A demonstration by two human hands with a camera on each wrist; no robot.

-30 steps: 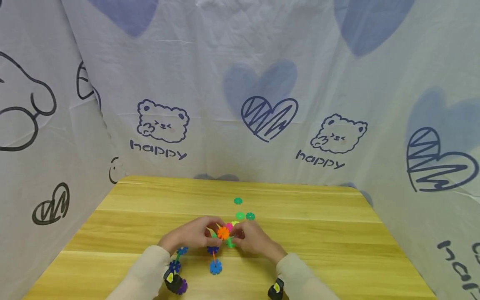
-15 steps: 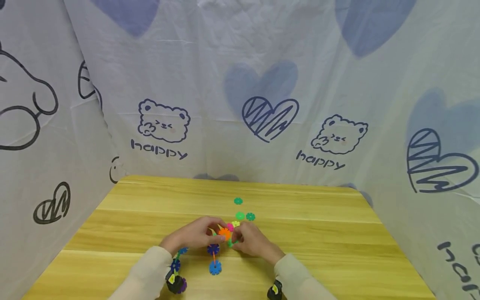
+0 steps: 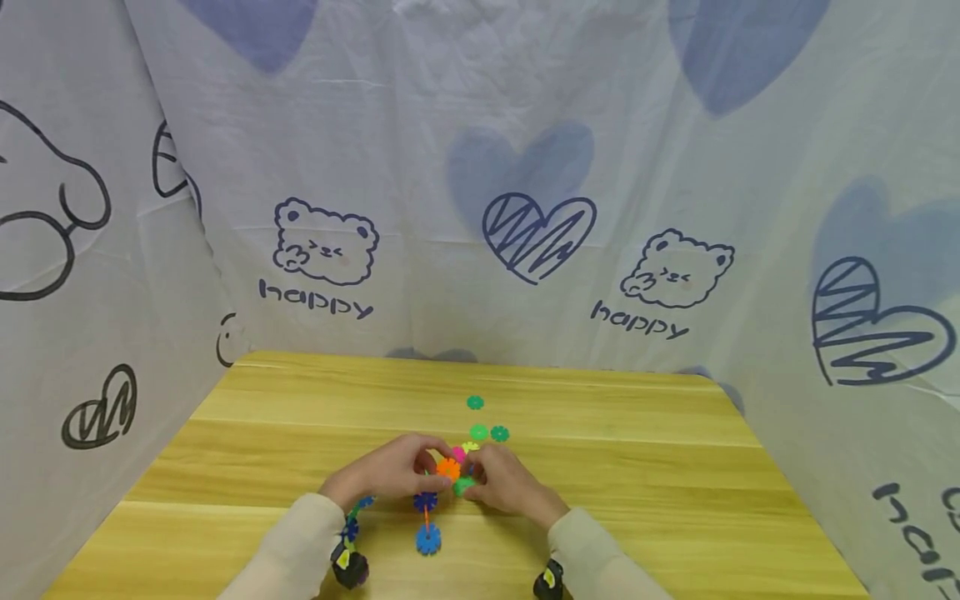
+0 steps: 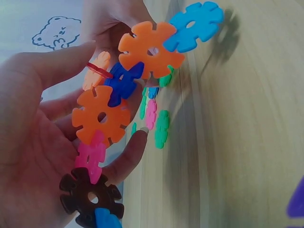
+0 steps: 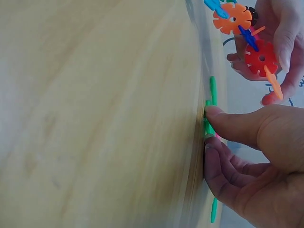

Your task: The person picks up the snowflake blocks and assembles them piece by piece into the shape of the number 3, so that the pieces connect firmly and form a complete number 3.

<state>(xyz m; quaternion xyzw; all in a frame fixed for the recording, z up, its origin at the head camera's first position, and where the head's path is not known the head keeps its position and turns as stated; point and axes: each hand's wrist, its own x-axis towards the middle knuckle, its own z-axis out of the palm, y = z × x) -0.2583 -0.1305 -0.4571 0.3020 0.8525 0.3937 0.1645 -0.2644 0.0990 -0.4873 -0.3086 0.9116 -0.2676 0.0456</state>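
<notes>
My left hand (image 3: 390, 468) holds a chain of interlocking snowflake discs off the table. In the left wrist view the chain has orange discs (image 4: 100, 115), a dark blue disc (image 4: 123, 83), a pink disc (image 4: 90, 156), a black disc (image 4: 80, 197) and a light blue disc (image 4: 195, 26). The right wrist view also shows a red disc (image 5: 261, 58) in it. Close beside it, my right hand (image 3: 508, 482) pinches a green disc (image 3: 463, 487) at the tabletop between thumb and fingers. My fingers hide part of that disc.
Loose green discs (image 3: 479, 432) lie beyond the hands on the wooden table (image 3: 637, 467). A pink disc (image 3: 458, 454) and a yellow disc (image 3: 470, 447) lie nearer. A printed cloth (image 3: 427, 275) hangs behind the table. Black wrist cameras (image 3: 350, 568) sit at both cuffs.
My right hand has lowered slightly and its fingers have come together on the green disc, which has shifted a little. My left hand stays nearly still with the chain.
</notes>
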